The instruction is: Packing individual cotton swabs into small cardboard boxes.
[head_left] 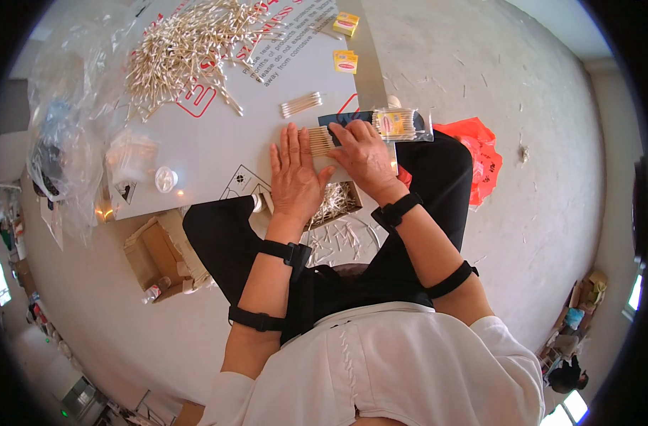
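White cloth shirt (416, 362) closest; open left hand (295, 174), flat alongside 1 row of slim tan cotton swabs (320, 141) on grey printed tabletop (232, 131); bent-fingered right hand (364, 155) at row's right end, cannot tell whether gripping; rightward, clear plastic swab pouch (398, 124); farther, large pale swab heap (185, 53).

The grey surface (232, 138), printed in red and black, carries a large loose heap of cotton swabs (185, 53) at its far left. Toward the near right lie a short row of swabs (301, 105) and, closer in, a second row (319, 142). Yellow cards (345, 64) sit in two spots near the right edge, a round white tub (166, 179) at the near left.
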`<state>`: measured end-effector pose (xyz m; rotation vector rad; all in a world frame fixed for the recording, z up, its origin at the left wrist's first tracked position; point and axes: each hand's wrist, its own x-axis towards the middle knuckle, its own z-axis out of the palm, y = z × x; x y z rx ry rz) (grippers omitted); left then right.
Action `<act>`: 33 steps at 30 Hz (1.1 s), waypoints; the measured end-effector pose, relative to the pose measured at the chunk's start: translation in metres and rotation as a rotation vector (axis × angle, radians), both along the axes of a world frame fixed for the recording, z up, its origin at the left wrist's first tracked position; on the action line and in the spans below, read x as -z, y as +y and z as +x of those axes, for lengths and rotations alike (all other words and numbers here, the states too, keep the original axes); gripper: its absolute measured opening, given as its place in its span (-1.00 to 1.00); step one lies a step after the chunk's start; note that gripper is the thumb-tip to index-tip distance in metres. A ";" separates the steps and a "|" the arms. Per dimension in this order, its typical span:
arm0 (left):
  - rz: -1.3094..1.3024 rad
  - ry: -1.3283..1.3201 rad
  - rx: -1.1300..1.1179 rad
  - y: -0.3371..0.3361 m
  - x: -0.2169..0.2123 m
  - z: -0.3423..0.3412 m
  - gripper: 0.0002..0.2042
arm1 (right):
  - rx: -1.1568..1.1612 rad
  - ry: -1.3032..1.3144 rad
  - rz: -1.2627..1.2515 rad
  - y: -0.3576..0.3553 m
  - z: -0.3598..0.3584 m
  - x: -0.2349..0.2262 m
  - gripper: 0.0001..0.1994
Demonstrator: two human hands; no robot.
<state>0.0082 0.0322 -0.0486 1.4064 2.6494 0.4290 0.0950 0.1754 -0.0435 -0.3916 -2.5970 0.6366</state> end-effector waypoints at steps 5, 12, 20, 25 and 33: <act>-0.036 -0.006 -0.054 0.006 0.000 0.006 -0.16 | 0.196 -0.097 0.099 0.018 0.031 -0.021 -0.39; -0.028 0.006 -0.058 0.023 -0.001 0.016 -0.15 | 0.177 -0.308 0.136 0.056 0.065 0.003 -0.13; 0.030 -0.005 -0.088 0.057 0.003 0.033 -0.17 | 0.099 -0.270 0.064 0.055 0.068 0.015 -0.20; 0.020 -0.003 -0.035 0.076 0.001 0.043 -0.13 | 0.085 -0.276 0.011 0.058 0.069 0.013 -0.22; 0.039 -0.018 0.021 0.089 -0.001 0.052 -0.18 | 0.051 -0.223 -0.054 0.063 0.070 0.007 -0.30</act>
